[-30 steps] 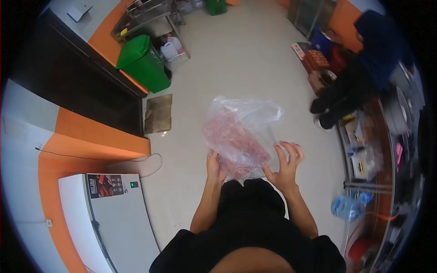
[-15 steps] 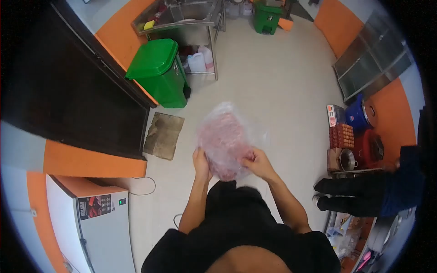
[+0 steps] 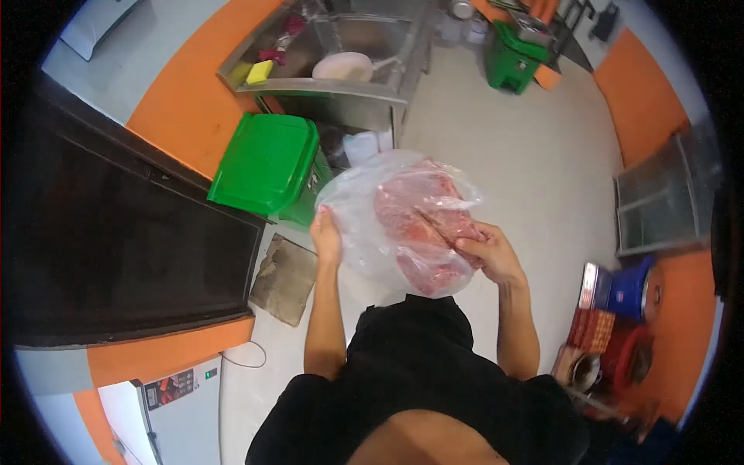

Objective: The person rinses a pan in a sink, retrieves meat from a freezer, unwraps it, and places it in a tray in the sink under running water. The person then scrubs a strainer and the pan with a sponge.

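A clear plastic bag [image 3: 356, 232] hangs between my hands in front of my body. Inside it, reddish-pink raw meat [image 3: 422, 221], which looks ground or frozen, fills the right part. My left hand [image 3: 326, 236] pinches the bag's left side, where the plastic is loose and spread out. On the other side, my right hand [image 3: 490, 252] grips the meat through the plastic, thumb on top. The fingers beneath the bag are hidden.
A green pedal bin [image 3: 267, 163] stands ahead on the left, beside a steel sink [image 3: 322, 85] holding a pan [image 3: 343, 67]. Flattened cardboard [image 3: 284, 279] lies on the floor. At right are egg trays [image 3: 591, 331] and a blue container [image 3: 632, 289]. A white freezer [image 3: 182, 418] is at left.
The bag has been spread out to the left, and the meat now sits towards my right hand. My hands are farther apart. The view has moved closer to the sink and bin.
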